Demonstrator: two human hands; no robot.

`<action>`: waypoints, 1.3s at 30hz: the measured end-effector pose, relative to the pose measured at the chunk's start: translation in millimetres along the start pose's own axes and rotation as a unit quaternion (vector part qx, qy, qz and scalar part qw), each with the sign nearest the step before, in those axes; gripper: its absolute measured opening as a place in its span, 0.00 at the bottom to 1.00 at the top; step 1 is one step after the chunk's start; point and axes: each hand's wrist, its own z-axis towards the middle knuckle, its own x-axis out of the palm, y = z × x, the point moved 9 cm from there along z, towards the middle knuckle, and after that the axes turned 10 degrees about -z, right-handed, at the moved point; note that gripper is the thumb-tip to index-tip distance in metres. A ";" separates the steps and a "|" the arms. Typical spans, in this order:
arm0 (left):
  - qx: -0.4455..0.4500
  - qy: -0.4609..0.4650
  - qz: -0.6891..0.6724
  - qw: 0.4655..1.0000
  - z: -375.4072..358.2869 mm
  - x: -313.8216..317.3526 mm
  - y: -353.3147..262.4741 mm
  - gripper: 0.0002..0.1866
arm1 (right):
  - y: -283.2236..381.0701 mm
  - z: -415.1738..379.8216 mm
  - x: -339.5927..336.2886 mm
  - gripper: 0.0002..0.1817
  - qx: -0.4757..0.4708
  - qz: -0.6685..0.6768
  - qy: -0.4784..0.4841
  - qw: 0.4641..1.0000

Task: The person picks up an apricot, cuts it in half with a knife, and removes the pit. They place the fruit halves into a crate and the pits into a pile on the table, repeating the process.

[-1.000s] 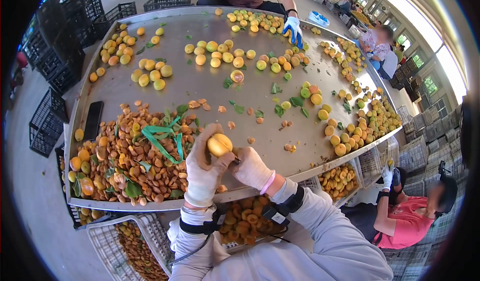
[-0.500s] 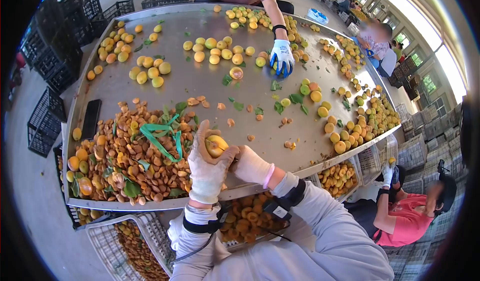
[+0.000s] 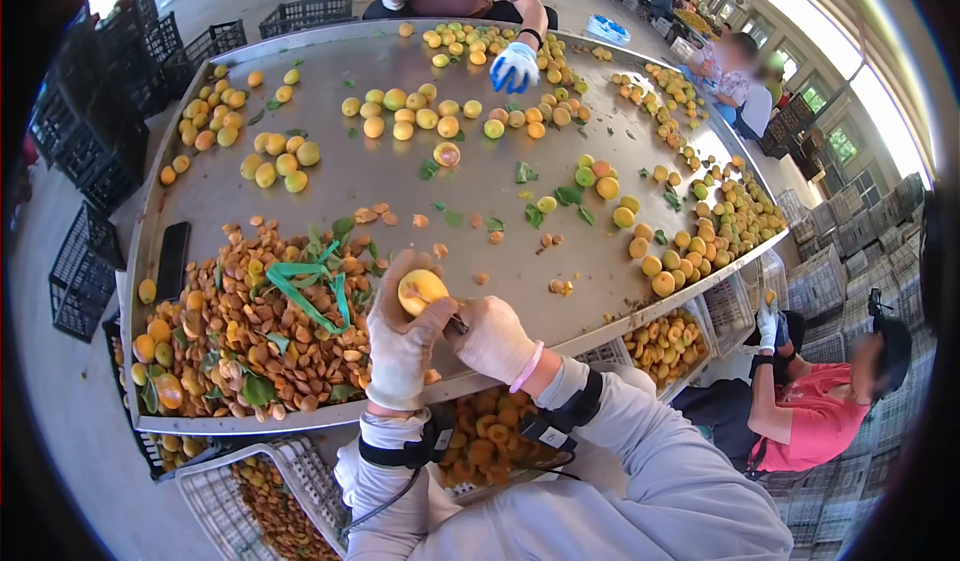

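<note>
My left hand [image 3: 403, 336], in a pale glove, holds a yellow apricot [image 3: 422, 292] between thumb and fingers above the table's near edge. Just right of it, my right hand [image 3: 492, 339], gloved with a pink band at the wrist, is closed on a small dark tool [image 3: 458, 323] whose tip points toward the apricot. To the left of my hands lies a large heap of brown pits [image 3: 290, 331] with a green ribbon [image 3: 312, 286] on top. Below my hands, under the table edge, is a crate of apricot halves [image 3: 487, 441].
The metal table [image 3: 400, 186] bears scattered apricots, leaves and a dark phone [image 3: 173, 260]. Across it, a co-worker's gloved hand [image 3: 515, 68] is above the fruit. Another person in pink [image 3: 815, 416] sits at right. Black crates [image 3: 88, 246] stand left; a crate of pits [image 3: 275, 501] is below.
The view has shifted slightly. The apricot now shows a smoother side, and the dark tool in my right hand has come into sight. The co-worker's hand opposite has moved back toward the far edge.
</note>
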 end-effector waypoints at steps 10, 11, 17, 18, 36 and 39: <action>0.142 0.014 0.291 0.946 -10.3 10.8 -34.8 0.52 | -4.2 8.7 28.4 0.10 -0.040 0.142 0.044 0.988; 0.145 0.006 0.313 0.938 -11.1 12.1 -38.4 0.53 | -2.5 9.4 30.3 0.10 -0.059 0.190 0.038 0.979; 0.118 0.009 0.258 0.959 -10.4 5.4 -34.4 0.54 | 8.6 5.3 40.9 0.06 -0.128 0.261 0.224 0.930; 0.099 0.016 0.215 0.971 -9.0 6.8 -33.6 0.53 | 7.3 2.2 37.1 0.07 -0.087 0.318 0.268 0.905; 0.063 -0.066 0.124 0.988 -6.4 0.1 -20.5 0.22 | 3.9 12.7 10.5 0.10 0.037 0.069 0.022 0.997; 0.081 -0.061 0.128 0.987 -7.4 6.8 -19.5 0.18 | 7.1 12.8 14.4 0.12 0.027 0.005 0.082 0.996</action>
